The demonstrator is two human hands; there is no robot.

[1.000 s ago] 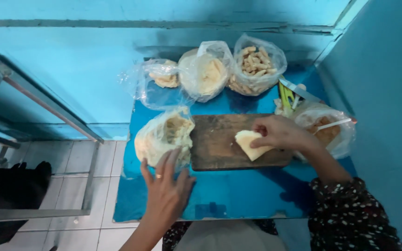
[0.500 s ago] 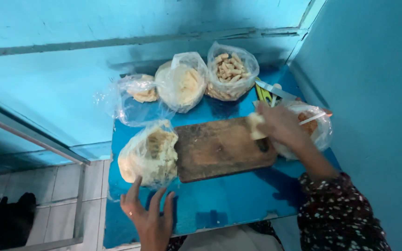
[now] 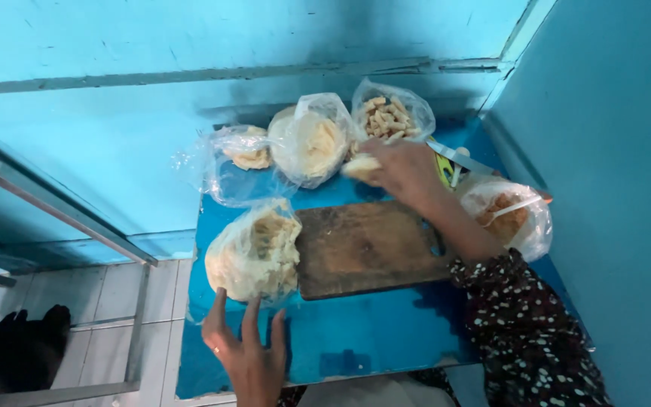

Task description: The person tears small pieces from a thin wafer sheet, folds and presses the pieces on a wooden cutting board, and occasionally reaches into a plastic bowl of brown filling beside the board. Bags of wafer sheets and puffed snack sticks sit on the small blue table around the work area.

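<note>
We see the right hand (image 3: pixel 404 169) closed around a pale piece of flat dough (image 3: pixel 361 166), held over the blue table (image 3: pixel 371 339) near the bags at the back. The left hand (image 3: pixel 246 354) lies open and flat on the table, fingers spread, just below a plastic bag of dough (image 3: pixel 254 252). A wooden cutting board (image 3: pixel 367 249) sits beside that bag.

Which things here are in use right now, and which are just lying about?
In use: pale dough piece held in right hand; wooden cutting board; left hand flat on blue table by the nearest dough bag.

Lying about: three bags at back; bag with spoon; knife.
</note>
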